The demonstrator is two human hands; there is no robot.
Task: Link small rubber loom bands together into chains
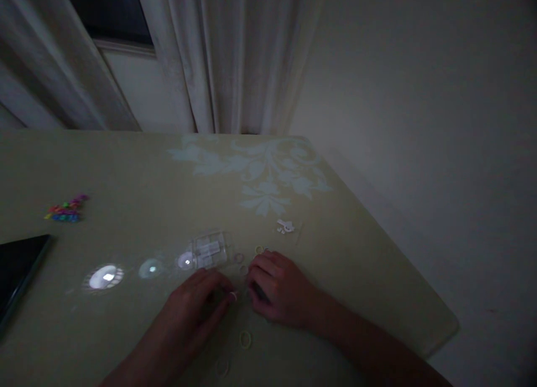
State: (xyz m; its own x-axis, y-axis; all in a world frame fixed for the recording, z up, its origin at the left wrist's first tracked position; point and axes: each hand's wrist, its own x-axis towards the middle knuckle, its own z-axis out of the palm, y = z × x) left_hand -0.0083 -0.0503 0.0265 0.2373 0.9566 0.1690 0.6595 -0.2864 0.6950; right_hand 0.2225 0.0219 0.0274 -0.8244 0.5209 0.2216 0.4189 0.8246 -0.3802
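- Small pale ring (233, 297): at left hand (195, 306), pinched between fingertips, over the bench (335, 241).
- Right hand (279, 286) was just beside it, fingers curled; couldn't tell if they held anything.
- Thin yellow ring (245, 340) lay on the near side.
- Clear plastic box (210, 249) sat beyond left hand.
- White plastic pieces (286, 226) lay beyond right hand.
- Multicoloured small pieces (67, 210) lay far left.

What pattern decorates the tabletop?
The tabletop bears pale bluish floral scrollwork, best seen in the head view.
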